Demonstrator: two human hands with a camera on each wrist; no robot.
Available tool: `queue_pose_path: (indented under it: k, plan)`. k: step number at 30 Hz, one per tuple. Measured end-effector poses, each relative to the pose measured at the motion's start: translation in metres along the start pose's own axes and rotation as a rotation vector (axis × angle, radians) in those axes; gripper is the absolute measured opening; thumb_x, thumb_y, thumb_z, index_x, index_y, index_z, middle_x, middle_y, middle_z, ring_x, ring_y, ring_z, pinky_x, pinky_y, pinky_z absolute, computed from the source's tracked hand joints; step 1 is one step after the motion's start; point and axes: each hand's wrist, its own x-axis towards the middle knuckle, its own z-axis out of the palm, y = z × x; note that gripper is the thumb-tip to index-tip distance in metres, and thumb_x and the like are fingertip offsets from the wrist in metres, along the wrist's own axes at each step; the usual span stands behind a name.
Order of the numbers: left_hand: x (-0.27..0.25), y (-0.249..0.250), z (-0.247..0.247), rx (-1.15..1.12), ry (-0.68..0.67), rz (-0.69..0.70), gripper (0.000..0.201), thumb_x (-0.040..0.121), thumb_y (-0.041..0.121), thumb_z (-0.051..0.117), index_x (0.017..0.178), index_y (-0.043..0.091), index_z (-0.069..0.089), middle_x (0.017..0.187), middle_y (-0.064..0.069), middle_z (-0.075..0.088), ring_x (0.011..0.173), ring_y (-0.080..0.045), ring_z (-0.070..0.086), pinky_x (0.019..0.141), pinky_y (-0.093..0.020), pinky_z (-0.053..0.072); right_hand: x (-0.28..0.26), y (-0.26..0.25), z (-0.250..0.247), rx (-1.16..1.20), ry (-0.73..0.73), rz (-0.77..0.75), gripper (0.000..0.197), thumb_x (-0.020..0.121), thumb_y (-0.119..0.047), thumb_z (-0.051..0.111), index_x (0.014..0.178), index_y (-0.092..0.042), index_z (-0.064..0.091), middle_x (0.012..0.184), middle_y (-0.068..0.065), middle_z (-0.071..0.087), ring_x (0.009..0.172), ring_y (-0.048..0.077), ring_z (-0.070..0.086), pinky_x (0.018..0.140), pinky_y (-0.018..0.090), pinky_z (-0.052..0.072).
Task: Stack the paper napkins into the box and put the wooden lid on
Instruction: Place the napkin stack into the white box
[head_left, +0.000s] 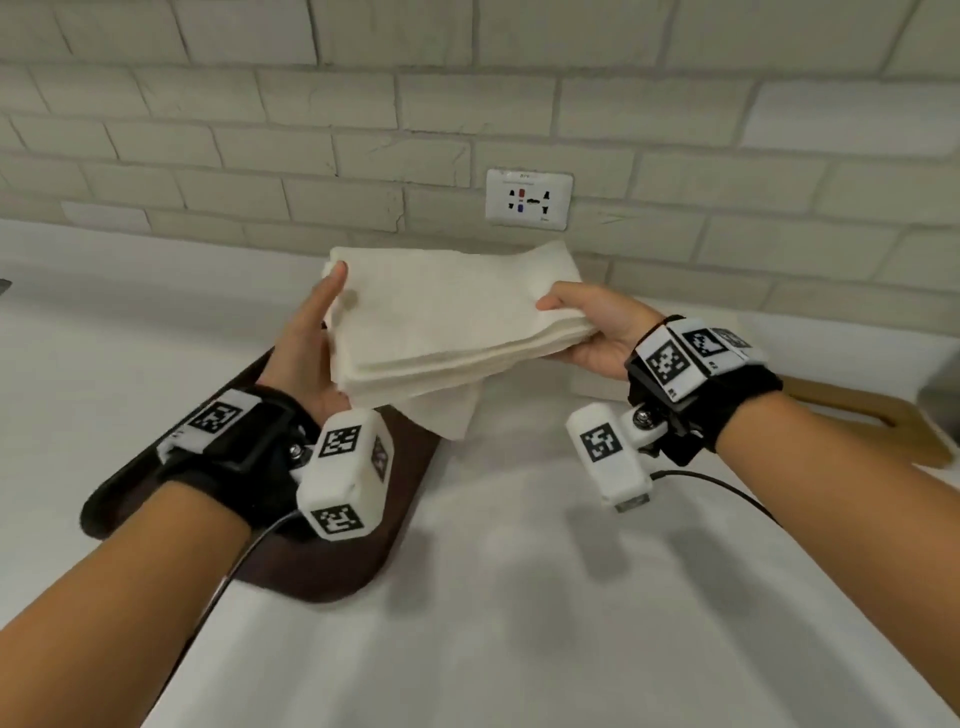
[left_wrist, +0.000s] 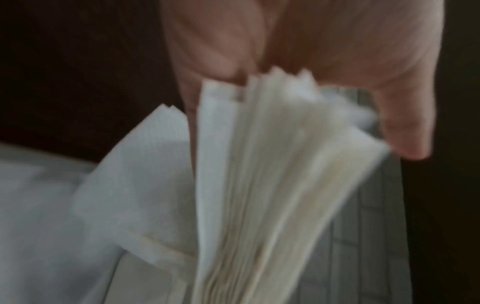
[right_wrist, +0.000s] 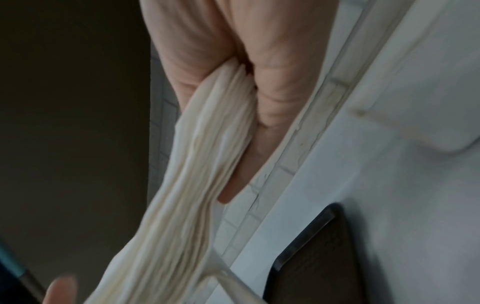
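A thick stack of white paper napkins (head_left: 447, 322) hangs in the air above the counter, held by both hands. My left hand (head_left: 319, 322) grips its left edge, thumb on top and fingers underneath; the left wrist view shows the stack (left_wrist: 272, 185) edge-on between thumb and palm. My right hand (head_left: 582, 325) pinches the right edge, and the layers (right_wrist: 207, 154) show between thumb and fingers. One loose napkin (head_left: 447, 413) lies under the stack. A pale box corner (head_left: 589, 387) peeks out below my right hand. The wooden lid (head_left: 878, 421) lies on the counter to the right.
A dark brown tray (head_left: 363, 561) lies under my left wrist on the white counter (head_left: 571, 597). A brick wall with a socket plate (head_left: 529, 200) stands close behind. A grey object (head_left: 943, 400) sits at the right edge.
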Motion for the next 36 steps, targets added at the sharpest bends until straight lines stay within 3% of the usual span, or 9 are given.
queue_pose_path:
  k: [5,11,18,22,25,28,31,33,36]
  plan:
    - [0.026,-0.011,0.082,0.440,-0.116,-0.133,0.012,0.091,0.020,0.055,0.095,0.012,0.063,0.066,-0.002,0.073,0.054,-0.013,0.070,0.043,-0.023,0.053,-0.049,0.005,-0.074,0.065,0.183,-0.012,0.020,0.088,-0.006,0.048,0.108,-0.007,0.048,0.097,0.015,0.057,0.078,0.024,0.059,0.050,0.027,0.057]
    - [0.024,-0.023,0.198,0.936,-0.297,-0.086,0.053,0.073,0.020,0.074,0.120,0.002,0.057,0.112,-0.014,0.066,0.101,-0.031,0.063,0.093,-0.042,0.050,-0.105,0.041,-0.158,0.150,0.403,0.038,0.038,0.087,-0.032,0.055,0.121,-0.013,0.056,0.123,0.009,0.060,0.107,0.026,0.059,0.083,0.037,0.052]
    - [-0.008,-0.020,0.301,1.180,-0.518,0.111,0.056,0.069,0.029,0.075,0.118,0.005,0.059,0.114,-0.016,0.066,0.105,-0.035,0.063,0.097,-0.045,0.048,-0.143,0.064,-0.210,0.433,0.502,-0.082,0.076,0.078,-0.066,0.046,0.126,-0.007,0.050,0.123,0.021,0.053,0.107,0.039,0.055,0.083,0.044,0.047]
    - [0.001,-0.024,0.292,0.938,-0.528,-0.001,0.042,0.073,0.027,0.071,0.112,0.012,0.061,0.106,-0.010,0.070,0.093,-0.027,0.068,0.087,-0.038,0.054,-0.161,0.075,-0.248,0.583,0.322,-0.265,0.068,0.084,-0.050,0.054,0.134,-0.005,0.046,0.137,0.023,0.047,0.127,0.037,0.045,0.108,0.049,0.034]
    - [0.016,-0.052,0.260,0.764,-0.499,-0.088,0.010,0.087,0.020,0.059,0.096,0.015,0.062,0.086,-0.004,0.070,0.070,-0.017,0.068,0.064,-0.029,0.057,-0.172,0.058,-0.220,0.647,0.365,-0.319,0.062,0.086,-0.063,0.035,0.116,-0.017,0.064,0.122,0.015,0.063,0.107,0.037,0.062,0.091,0.051,0.049]
    - [0.026,-0.088,0.216,0.629,-0.420,-0.120,0.011,0.087,0.015,0.059,0.097,0.014,0.064,0.090,-0.004,0.070,0.069,-0.014,0.069,0.063,-0.026,0.057,-0.184,0.046,-0.209,0.535,0.296,-0.291,0.068,0.079,-0.072,0.035,0.100,-0.020,0.072,0.109,0.007,0.070,0.095,0.025,0.069,0.075,0.038,0.058]
    - [0.026,-0.116,0.176,0.578,-0.401,-0.107,0.029,0.084,0.010,0.062,0.113,0.013,0.059,0.101,-0.005,0.069,0.085,-0.017,0.068,0.067,-0.026,0.058,-0.176,0.056,-0.196,0.081,0.301,-0.186,0.015,0.088,-0.027,0.054,0.095,-0.019,0.066,0.089,-0.002,0.074,0.079,0.013,0.071,0.066,0.026,0.058]
    - [0.023,-0.127,0.156,0.572,-0.360,-0.093,0.046,0.074,0.010,0.069,0.119,0.011,0.057,0.107,-0.005,0.068,0.094,-0.020,0.067,0.075,-0.028,0.057,-0.169,0.065,-0.190,-0.158,0.323,-0.141,0.021,0.082,-0.003,0.061,0.096,-0.018,0.061,0.094,-0.002,0.071,0.089,0.014,0.067,0.076,0.028,0.056]
    - [0.016,-0.136,0.132,0.548,-0.320,-0.080,0.043,0.079,0.000,0.065,0.120,0.011,0.057,0.111,-0.003,0.067,0.100,-0.018,0.065,0.086,-0.031,0.053,-0.165,0.074,-0.181,-0.211,0.376,-0.157,0.030,0.077,-0.002,0.066,0.102,-0.016,0.059,0.114,0.006,0.064,0.104,0.020,0.061,0.089,0.035,0.050]
